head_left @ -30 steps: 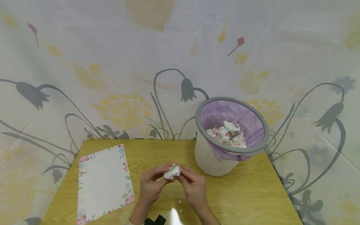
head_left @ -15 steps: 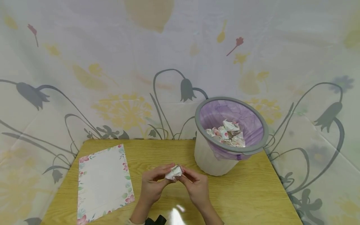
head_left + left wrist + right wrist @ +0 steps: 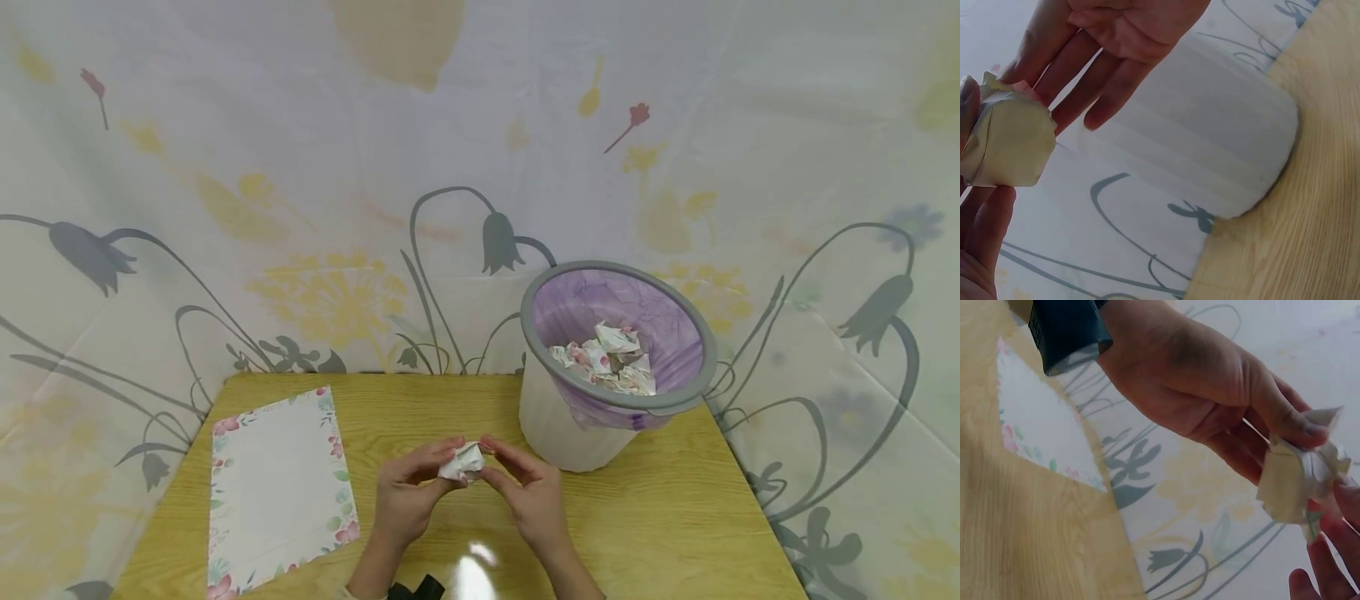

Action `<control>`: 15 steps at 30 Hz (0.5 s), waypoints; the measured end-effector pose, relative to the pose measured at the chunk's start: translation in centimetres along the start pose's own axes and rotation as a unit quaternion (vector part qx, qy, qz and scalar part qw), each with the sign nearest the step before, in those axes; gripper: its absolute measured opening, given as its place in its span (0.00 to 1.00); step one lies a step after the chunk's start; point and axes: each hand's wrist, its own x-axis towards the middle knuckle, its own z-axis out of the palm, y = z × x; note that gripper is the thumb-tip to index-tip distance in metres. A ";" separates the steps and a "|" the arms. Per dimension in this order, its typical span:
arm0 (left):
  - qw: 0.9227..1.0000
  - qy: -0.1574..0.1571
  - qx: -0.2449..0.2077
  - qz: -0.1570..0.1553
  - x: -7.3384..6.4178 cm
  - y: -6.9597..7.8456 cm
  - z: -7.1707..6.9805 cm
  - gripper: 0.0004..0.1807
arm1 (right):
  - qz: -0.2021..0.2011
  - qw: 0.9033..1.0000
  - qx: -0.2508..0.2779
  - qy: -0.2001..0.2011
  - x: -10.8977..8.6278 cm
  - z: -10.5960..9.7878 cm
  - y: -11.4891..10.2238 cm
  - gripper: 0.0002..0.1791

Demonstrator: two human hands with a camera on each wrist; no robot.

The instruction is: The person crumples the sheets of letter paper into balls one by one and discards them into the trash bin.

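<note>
Over the front middle of the table, a crumpled ball of white paper (image 3: 462, 462) is held between both hands. My left hand (image 3: 402, 502) pinches its left side, thumb below and fingers above. At the opposite side my right hand (image 3: 534, 502) holds the ball lightly with thumb and index finger, as the head view shows. Its other fingers (image 3: 1097, 75) stretch out loosely in the left wrist view. A folded edge sticks up from the crumpled paper (image 3: 1288, 481) in the right wrist view, beside the left thumb (image 3: 1307, 431).
Left of the hands a flat sheet with a floral border (image 3: 281, 492) lies on the wooden table (image 3: 652, 533). Back right stands a white bin (image 3: 573, 446) with a grey rim and purple liner, holding several crumpled papers (image 3: 618, 337). A flower-patterned cloth (image 3: 337, 167) hangs behind.
My right hand has shifted slightly to the right, its thumb and index finger spreading a little at the paper ball. The left hand keeps its grip, nearly in place.
</note>
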 end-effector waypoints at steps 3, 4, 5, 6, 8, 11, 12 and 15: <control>1.000 0.005 0.001 -0.004 0.0 0.0 -0.2 0.20 | 0.006 1.000 -0.004 0.012 0.1 -0.5 0.1 0.18; 1.000 0.007 0.000 -0.007 -0.1 0.0 -0.2 0.20 | 0.010 1.000 -0.004 0.016 0.1 -0.7 0.1 0.17; 1.000 0.009 0.000 -0.010 -0.2 0.0 -0.2 0.20 | 0.014 1.000 -0.003 0.021 0.1 -0.9 0.1 0.17; 1.000 0.011 0.001 -0.014 -0.3 0.0 -0.2 0.21 | 0.018 0.999 -0.001 0.026 0.0 -1.1 0.2 0.17; 1.000 0.015 0.004 -0.021 -0.4 -0.1 -0.2 0.22 | 0.022 0.999 -0.002 0.039 0.0 -1.5 0.1 0.16; 0.999 0.018 0.014 -0.026 -0.6 -0.1 -0.3 0.23 | 0.018 0.998 0.002 0.056 0.1 -2.3 0.2 0.14; 0.999 0.019 0.017 -0.026 -0.6 -0.1 -0.3 0.23 | 0.017 0.998 0.003 0.059 0.2 -2.5 0.2 0.14; 0.999 0.023 0.024 -0.026 -0.6 -0.1 -0.3 0.23 | 0.017 0.997 0.013 0.076 0.4 -3.6 0.3 0.12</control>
